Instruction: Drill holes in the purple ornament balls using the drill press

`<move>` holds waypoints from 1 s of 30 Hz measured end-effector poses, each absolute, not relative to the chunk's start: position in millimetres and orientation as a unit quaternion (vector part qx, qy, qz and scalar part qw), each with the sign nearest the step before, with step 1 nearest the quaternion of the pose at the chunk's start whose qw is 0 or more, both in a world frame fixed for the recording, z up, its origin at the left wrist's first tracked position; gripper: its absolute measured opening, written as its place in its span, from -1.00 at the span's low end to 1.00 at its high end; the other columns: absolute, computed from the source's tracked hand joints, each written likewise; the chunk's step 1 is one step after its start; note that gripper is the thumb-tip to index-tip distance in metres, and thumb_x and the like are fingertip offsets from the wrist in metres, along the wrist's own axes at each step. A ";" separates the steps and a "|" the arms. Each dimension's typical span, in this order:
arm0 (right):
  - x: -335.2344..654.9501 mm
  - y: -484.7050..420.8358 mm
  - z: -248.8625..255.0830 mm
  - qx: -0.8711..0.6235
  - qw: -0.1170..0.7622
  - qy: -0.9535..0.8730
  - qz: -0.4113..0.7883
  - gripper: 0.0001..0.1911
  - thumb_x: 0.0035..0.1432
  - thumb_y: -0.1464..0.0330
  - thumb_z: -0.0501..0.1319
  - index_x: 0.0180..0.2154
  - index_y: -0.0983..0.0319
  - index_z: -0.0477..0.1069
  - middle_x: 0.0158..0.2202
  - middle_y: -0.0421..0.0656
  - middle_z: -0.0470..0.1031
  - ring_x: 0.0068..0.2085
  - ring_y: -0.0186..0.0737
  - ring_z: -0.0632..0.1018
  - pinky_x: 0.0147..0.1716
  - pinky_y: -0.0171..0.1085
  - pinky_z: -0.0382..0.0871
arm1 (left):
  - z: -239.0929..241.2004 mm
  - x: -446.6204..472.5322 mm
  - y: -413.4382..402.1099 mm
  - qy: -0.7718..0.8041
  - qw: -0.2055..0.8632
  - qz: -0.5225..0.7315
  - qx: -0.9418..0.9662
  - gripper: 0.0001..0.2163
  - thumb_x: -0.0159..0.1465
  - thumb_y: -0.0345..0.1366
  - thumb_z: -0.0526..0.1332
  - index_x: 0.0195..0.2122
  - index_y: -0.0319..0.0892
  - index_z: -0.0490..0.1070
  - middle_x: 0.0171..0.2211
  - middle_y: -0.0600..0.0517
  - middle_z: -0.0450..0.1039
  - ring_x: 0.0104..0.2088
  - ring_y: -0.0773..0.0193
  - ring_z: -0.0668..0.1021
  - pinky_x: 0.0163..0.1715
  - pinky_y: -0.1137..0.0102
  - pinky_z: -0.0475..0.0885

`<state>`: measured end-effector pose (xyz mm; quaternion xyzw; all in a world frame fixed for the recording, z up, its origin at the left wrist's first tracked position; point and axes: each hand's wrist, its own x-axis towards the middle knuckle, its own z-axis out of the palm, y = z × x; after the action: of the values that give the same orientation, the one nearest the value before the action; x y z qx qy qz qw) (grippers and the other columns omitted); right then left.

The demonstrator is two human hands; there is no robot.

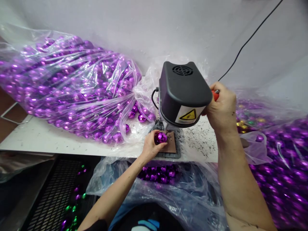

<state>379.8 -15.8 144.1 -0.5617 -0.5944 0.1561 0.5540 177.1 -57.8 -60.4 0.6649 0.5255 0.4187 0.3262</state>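
My left hand is closed around a shiny purple ball and holds it on the brown pad under the head of a small black drill press. Up at the machine's right side, my right hand is wrapped round its orange-tipped lever. The spindle itself is hidden behind the machine's head.
A big clear bag of purple balls lies on the white table to the left. Another bag of purple balls sits at the right, an open bag with several balls lies below the table edge. A black cable runs up the wall.
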 end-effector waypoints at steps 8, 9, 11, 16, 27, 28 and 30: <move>381.4 -14.4 141.1 -0.551 0.562 -0.600 0.139 -0.64 0.20 0.11 0.21 -0.46 0.21 0.21 -0.57 -0.33 0.20 -0.52 -0.49 0.25 -0.54 -0.38 0.08 | -61.5 185.6 -56.6 0.507 0.235 0.395 0.729 -0.53 0.12 -0.25 0.50 0.04 -0.09 0.42 -0.03 -0.04 0.52 0.01 0.05 0.52 0.08 0.14 0.36; 381.6 -14.2 140.8 -0.551 0.562 -0.602 0.137 -0.64 0.20 0.10 0.20 -0.46 0.21 0.22 -0.56 -0.33 0.21 -0.51 -0.48 0.26 -0.53 -0.38 0.09 | -62.2 186.8 -56.0 0.506 0.226 0.393 0.734 -0.52 0.13 -0.23 0.49 0.05 -0.09 0.42 -0.02 -0.05 0.51 0.01 0.05 0.51 0.08 0.14 0.35; 381.7 -13.9 140.4 -0.551 0.561 -0.603 0.134 -0.64 0.20 0.09 0.20 -0.46 0.21 0.22 -0.55 -0.32 0.22 -0.50 -0.47 0.26 -0.52 -0.38 0.10 | -63.9 189.0 -55.2 0.503 0.212 0.390 0.741 -0.54 0.15 -0.20 0.48 0.05 -0.09 0.43 -0.03 -0.05 0.51 0.00 0.04 0.50 0.10 0.13 0.33; 380.8 -13.8 140.4 -0.555 0.563 -0.599 0.132 -0.65 0.20 0.11 0.19 -0.45 0.20 0.22 -0.54 -0.31 0.19 -0.48 -0.46 0.24 -0.50 -0.37 0.10 | -68.0 191.1 -56.6 0.494 0.212 0.409 0.737 -0.56 0.21 -0.17 0.43 0.07 -0.11 0.40 0.00 -0.08 0.50 0.04 0.03 0.49 0.16 0.10 0.30; 378.3 -14.9 142.2 -0.556 0.568 -0.592 0.138 -0.67 0.20 0.15 0.21 -0.45 0.20 0.19 -0.56 -0.32 0.17 -0.49 -0.46 0.24 -0.49 -0.33 0.12 | -69.1 186.6 -56.5 0.450 0.252 0.426 0.743 -0.55 0.26 -0.16 0.37 0.13 -0.12 0.35 0.05 -0.12 0.47 0.08 0.02 0.48 0.17 0.11 0.33; 378.5 -15.2 142.2 -0.557 0.566 -0.592 0.138 -0.67 0.20 0.15 0.21 -0.45 0.20 0.19 -0.55 -0.31 0.17 -0.49 -0.46 0.24 -0.49 -0.33 0.12 | -68.8 186.3 -56.2 0.452 0.252 0.425 0.743 -0.55 0.26 -0.16 0.37 0.13 -0.12 0.35 0.05 -0.12 0.47 0.08 0.02 0.48 0.15 0.12 0.34; 378.9 -15.7 142.4 -0.556 0.565 -0.594 0.137 -0.67 0.21 0.14 0.21 -0.45 0.20 0.19 -0.54 -0.30 0.19 -0.48 -0.46 0.24 -0.48 -0.33 0.12 | -68.4 186.0 -55.9 0.455 0.250 0.419 0.745 -0.55 0.25 -0.16 0.38 0.13 -0.13 0.35 0.04 -0.12 0.46 0.07 0.01 0.47 0.12 0.14 0.36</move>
<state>378.9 -15.7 142.4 -0.5561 -0.5936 0.1373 0.5652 186.0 -55.9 -68.4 0.7451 0.4553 0.4185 0.2497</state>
